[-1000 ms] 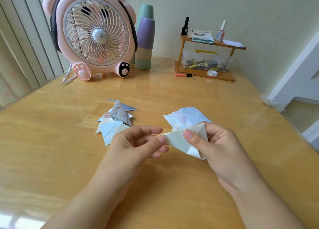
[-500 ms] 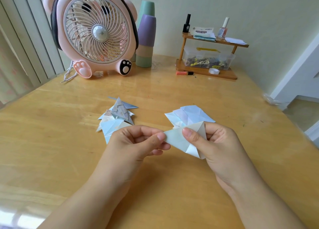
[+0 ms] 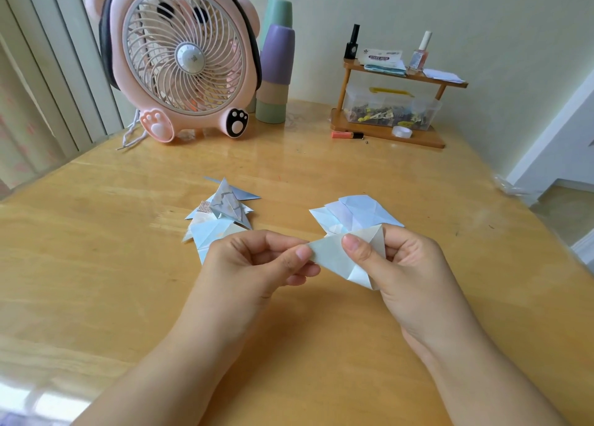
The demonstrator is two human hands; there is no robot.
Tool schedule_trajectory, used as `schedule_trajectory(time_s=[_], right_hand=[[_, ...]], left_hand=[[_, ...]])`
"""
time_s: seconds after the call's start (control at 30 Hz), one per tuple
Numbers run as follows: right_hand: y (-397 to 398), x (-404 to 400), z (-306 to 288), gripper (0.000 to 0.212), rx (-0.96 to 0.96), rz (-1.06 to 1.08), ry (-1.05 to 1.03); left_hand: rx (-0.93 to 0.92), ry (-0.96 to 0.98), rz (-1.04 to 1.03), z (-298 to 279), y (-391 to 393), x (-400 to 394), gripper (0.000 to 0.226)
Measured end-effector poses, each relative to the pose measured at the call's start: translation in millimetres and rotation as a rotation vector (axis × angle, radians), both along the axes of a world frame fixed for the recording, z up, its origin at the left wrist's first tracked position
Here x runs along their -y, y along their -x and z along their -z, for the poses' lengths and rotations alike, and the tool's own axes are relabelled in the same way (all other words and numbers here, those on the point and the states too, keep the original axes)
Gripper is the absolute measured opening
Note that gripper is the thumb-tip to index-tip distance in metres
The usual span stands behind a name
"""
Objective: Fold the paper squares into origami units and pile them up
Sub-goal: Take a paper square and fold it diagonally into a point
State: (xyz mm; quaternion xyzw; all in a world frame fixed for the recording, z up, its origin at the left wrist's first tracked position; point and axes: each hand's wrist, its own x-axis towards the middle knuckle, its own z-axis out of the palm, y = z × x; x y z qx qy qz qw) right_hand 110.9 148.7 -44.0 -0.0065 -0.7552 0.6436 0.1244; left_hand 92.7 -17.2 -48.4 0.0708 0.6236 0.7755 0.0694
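Pinching one pale folded paper unit [image 3: 340, 258] between them, both hands hold it in the air just above the wooden table [image 3: 96, 265]: the left hand [image 3: 254, 265] nips its left tip between thumb and forefinger, and the right hand [image 3: 405, 265] grips the wider end, thumb on the near face and fingers curled behind. Behind the right hand a loose stack of flat paper squares [image 3: 356, 210] lies on the table, and behind the left hand sits the pile of finished units [image 3: 221, 217], one peaked piece on top. The paper looks thin and very light, stiff only along its creases (a draught from the pink fan [image 3: 183, 59] at the back could probably shift it, though I cannot tell whether the fan is running). It will likely crumple or lose its sharp folds if squeezed across the middle, so the better hold is at the corners and along the folded edges, where layers double up. A glossy tabletop may let loose sheets slide.
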Motion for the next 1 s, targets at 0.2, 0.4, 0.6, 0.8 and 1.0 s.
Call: schedule_trajectory(time_s=[0.2,0.4,0.6,0.8,1.0], right_hand=[[2.3,-4.6,2.8,0.031,-0.058,0.014,-0.046],[3.8,-7.0,4.9,0.031,-0.072,0.031,-0.056],[2.4,-6.3,3.6,0.038,-0.091,0.033,-0.037],[1.5,-5.8,2.2,0.032,-0.076,0.004,-0.014],[2.9,-6.5,4.2,0.056,-0.065,-0.010,0.046]], left_hand=[[0.162,-0.163,0.130,-1.2,1.0,1.5,0.019],[0.239,-0.230,0.199,-2.7,2.0,4.6,0.024],[0.179,-0.155,0.159,-2.0,2.5,4.9,0.012],[0.130,-0.153,0.098,-2.2,1.9,4.4,0.007],[0.092,-0.155,0.089,-0.5,2.7,4.1,0.012]])
